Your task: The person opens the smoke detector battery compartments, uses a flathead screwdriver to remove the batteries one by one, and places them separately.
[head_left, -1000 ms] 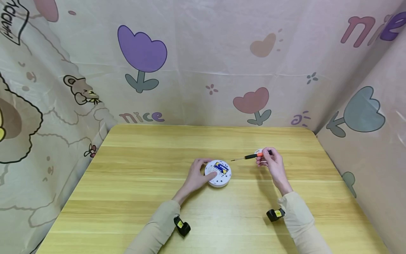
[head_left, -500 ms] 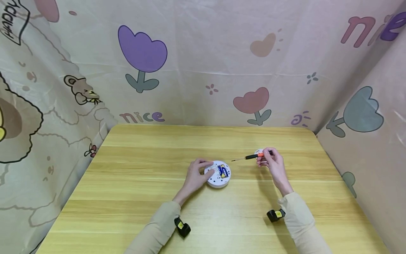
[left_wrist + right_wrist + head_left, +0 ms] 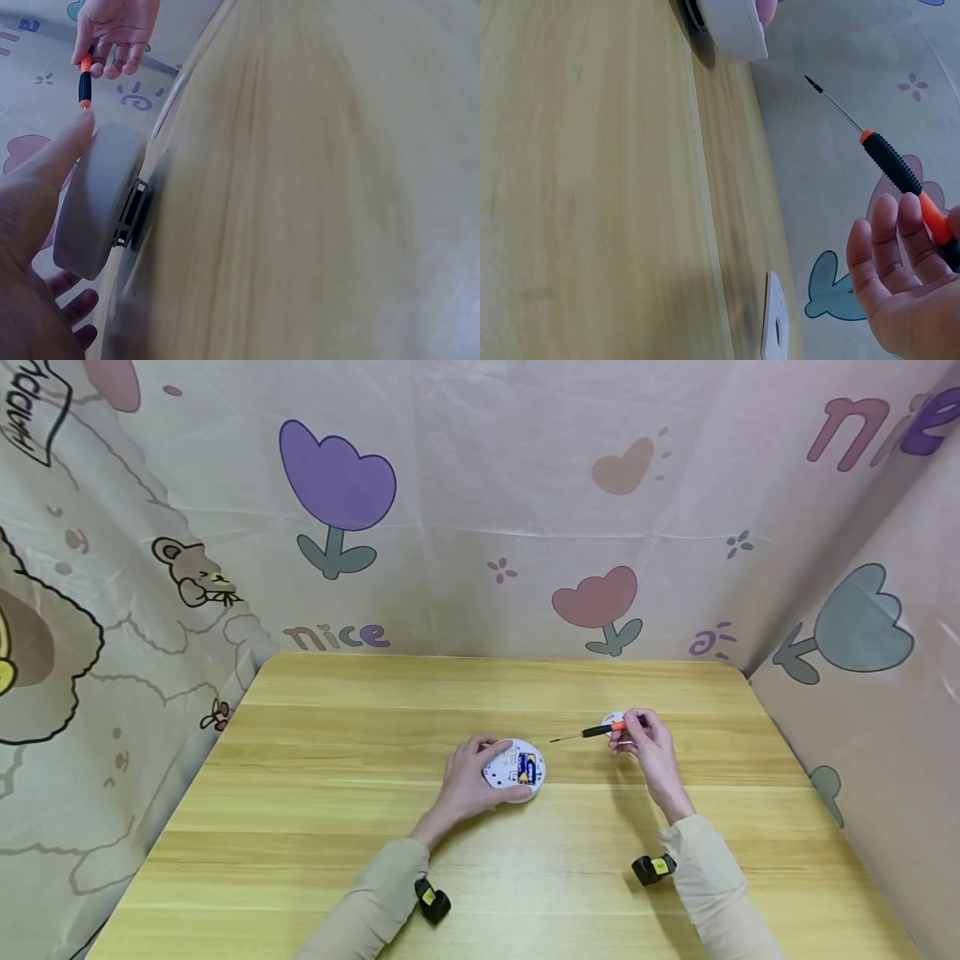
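My left hand (image 3: 467, 781) grips a round white device (image 3: 501, 770) by its rim, the thumb at the near edge and the fingers at the far edge. A blue-and-yellow battery (image 3: 527, 768) shows in its upturned face. In the left wrist view a small bracket (image 3: 131, 214) sits on its underside, close to the tabletop; whether it touches is unclear. My right hand (image 3: 651, 756) pinches a black-and-orange screwdriver (image 3: 597, 730) by its rear end. Its thin shaft points left toward the device, with its tip apart from it.
A flat white cover (image 3: 612, 718) with a slot lies on the wooden table (image 3: 337, 760), partly hidden behind the right hand. A printed curtain (image 3: 450, 485) closes off the back and both sides. Black wrist cameras (image 3: 432, 903) hang at both sleeves.
The device has turned clockwise under my left hand, so its battery has swung to the right. My left thumb has shifted from the face to the near rim. The right hand has barely moved.
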Motion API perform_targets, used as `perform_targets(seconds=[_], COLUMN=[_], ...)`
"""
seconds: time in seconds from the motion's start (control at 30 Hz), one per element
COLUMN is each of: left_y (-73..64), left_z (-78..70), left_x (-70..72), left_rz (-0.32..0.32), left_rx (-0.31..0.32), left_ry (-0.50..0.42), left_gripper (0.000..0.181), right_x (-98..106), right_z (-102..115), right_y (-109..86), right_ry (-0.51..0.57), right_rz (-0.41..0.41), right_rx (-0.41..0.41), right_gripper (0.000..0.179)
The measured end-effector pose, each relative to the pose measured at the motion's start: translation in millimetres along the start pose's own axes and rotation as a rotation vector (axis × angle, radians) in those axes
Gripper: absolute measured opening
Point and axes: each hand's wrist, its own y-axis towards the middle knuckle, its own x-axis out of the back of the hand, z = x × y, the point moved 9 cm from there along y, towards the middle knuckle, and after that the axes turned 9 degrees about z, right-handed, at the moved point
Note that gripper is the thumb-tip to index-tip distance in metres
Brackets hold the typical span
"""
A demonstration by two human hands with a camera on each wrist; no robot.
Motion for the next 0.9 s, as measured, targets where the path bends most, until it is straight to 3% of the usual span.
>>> perform_targets(seconds=[0.13, 0.3, 0.6, 0.9], left_y=[-1.0, -1.6, -3.4, -4.6], left_z=[-0.3, 2.5, 5.1, 8.6], left_x=[-2.7, -7.2, -3.2, 1.7], left_rz=[0.020, 0.106, 0.201, 0.223], left_rx=[-0.036, -0.046, -0.055, -0.031], left_ry=[0.008, -0.064, -0.141, -0.183], left_gripper=[0.090, 0.092, 0.085, 0.087], right_x=[-0.6, -0.1, -5.0, -6.3], right_z=[0.8, -0.4, 2.2, 6.5], right_y=[-0.7, -1.0, -1.8, -1.4], right_ry=[0.000, 0.027, 0.125, 0.216], right_rz=[-0.007, -0.021, 0.051, 0.085], right_rx=[-0.009, -0.032, -0.009, 0.056], right_gripper=[0.030, 0.030, 0.010, 0.013])
